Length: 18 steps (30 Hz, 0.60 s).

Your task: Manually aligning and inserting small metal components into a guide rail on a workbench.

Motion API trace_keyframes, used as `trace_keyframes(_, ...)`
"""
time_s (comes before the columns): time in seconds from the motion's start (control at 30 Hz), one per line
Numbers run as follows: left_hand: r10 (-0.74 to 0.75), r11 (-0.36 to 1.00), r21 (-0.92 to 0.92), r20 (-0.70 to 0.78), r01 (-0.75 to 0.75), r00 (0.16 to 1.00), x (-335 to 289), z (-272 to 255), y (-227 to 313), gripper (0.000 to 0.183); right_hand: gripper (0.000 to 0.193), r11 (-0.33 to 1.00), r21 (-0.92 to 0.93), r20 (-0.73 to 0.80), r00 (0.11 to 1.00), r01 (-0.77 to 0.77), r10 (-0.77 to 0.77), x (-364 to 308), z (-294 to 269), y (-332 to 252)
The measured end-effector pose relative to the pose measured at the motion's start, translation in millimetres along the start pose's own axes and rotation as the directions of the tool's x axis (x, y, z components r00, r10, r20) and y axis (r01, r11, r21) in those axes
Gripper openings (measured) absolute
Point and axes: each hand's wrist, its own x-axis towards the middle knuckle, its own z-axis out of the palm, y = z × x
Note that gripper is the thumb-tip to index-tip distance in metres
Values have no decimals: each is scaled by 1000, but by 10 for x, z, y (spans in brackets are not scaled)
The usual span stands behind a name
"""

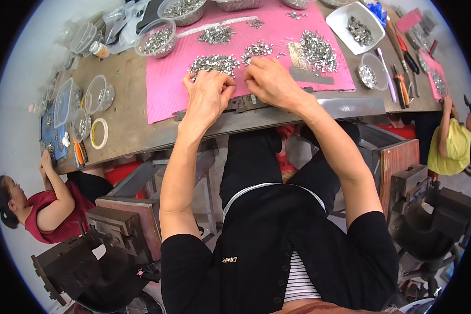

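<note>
Both hands hang over the bench [128, 81] at its front edge: the left hand [209, 93] curls its fingers downward, the right hand [271, 83] bends in to face it, both partly closed, and I cannot tell what either pinches, since the knuckles hide the tips. Below them a dark bar [240, 105] lies along the edge, perhaps as firm backing. The metal pieces [319, 51] sit heaped on the pink mat [165, 91] just beyond, near enough, I'd judge, for easy picking; the mat probably stops them skidding. Farther out, a round tub [166, 52] and white tray [340, 21] keep more contained, while pliers [401, 90] lie to the right.
</note>
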Motion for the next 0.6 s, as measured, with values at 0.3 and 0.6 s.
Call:
trace_keyframes(0.3, 61, 981, -176, -106, -80, 992, -58, 143, 360, 5, 8, 982, -125, -52, 989, -145, 139, -380, -335, 275)
trace_keyframes(0.6, 93, 985, -133, -130, -110, 987, -133, 312, 439, 7, 10, 993, -49, -55, 993, -107, 105, -394, -362, 287)
